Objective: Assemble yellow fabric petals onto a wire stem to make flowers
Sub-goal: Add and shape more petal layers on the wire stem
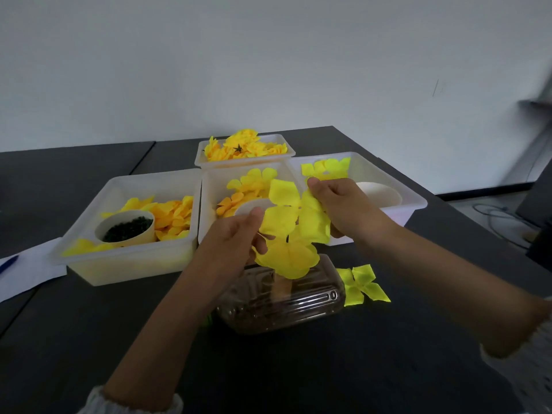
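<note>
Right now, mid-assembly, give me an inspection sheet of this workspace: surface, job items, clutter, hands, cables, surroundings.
Surface: dark table, seams at left.
Job's things: yellow petal piece held up between both hands; spare petal piece lying on the table; four white bins holding yellow petals, the far one finished-looking blooms; paper cup of dark green bits; clear plastic box under the hands. Wire stem not clearly visible.
Clutter: white paper and blue pen at left.
Hands: left hand and right hand, fingers pinching the petal piece.
Cables: cords on the floor, right.
Surroundings: plain white wall.
</note>
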